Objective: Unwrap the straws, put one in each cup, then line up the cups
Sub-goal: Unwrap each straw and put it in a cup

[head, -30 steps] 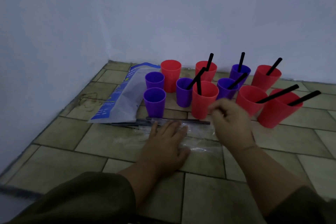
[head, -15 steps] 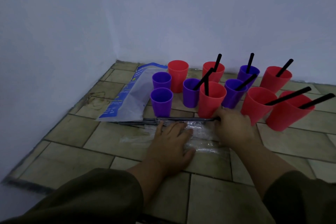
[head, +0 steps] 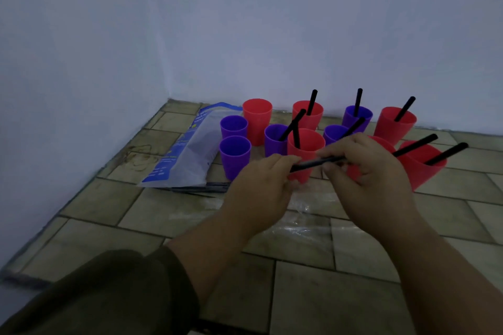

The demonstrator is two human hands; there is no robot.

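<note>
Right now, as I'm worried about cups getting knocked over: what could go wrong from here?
The left grip and right grip hold the straw just in front of the red cup; a hard tug could knock it over. Clear wrappers lie on the floor under them and might snag cups during lining up. The long straw leans far out of the end cup, which may tip if bumped.

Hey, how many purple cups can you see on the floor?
5: left rear purple cup, left front purple cup, middle purple cup, centre-right purple cup above the right hand, back-row purple cup. The hands may hide another.
</note>
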